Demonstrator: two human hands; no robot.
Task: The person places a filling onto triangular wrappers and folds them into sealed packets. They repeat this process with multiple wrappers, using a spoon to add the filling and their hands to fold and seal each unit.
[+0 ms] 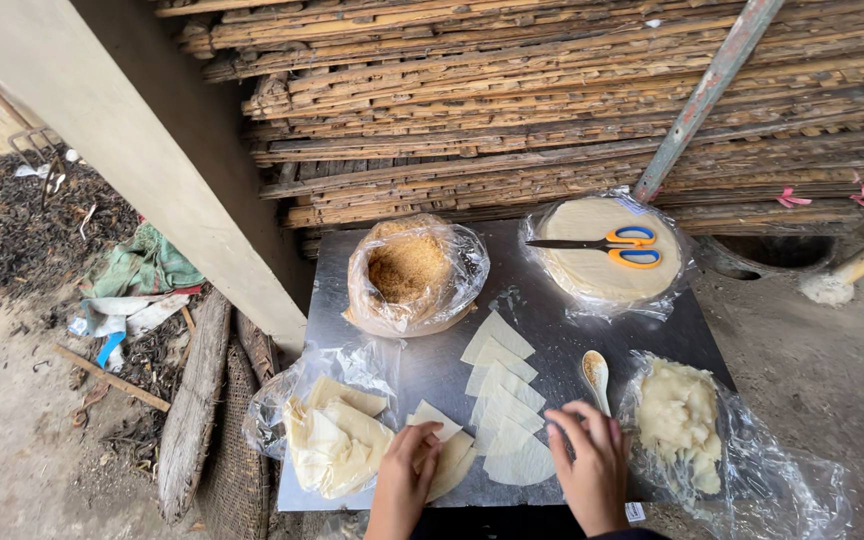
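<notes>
My left hand (407, 470) rests with fingers on a small stack of cut pale wrapper pieces (449, 452) at the near edge of a metal table (512, 300). My right hand (592, 470) lies just right of it, fingertips touching the nearest of several wedge-shaped wrapper pieces (500, 395) laid in a row down the table's middle. Neither hand grips anything. A white spoon (595, 375) holding brown filling lies just beyond my right hand.
A plastic bag of folded wrappers (327, 440) sits at near left, a bag of brown crumbs (410, 275) at far left. Orange-handled scissors (612, 245) lie on a round wrapper stack (602, 265). White dough on plastic (680, 420) sits right. Stacked wood slats (552, 100) stand behind.
</notes>
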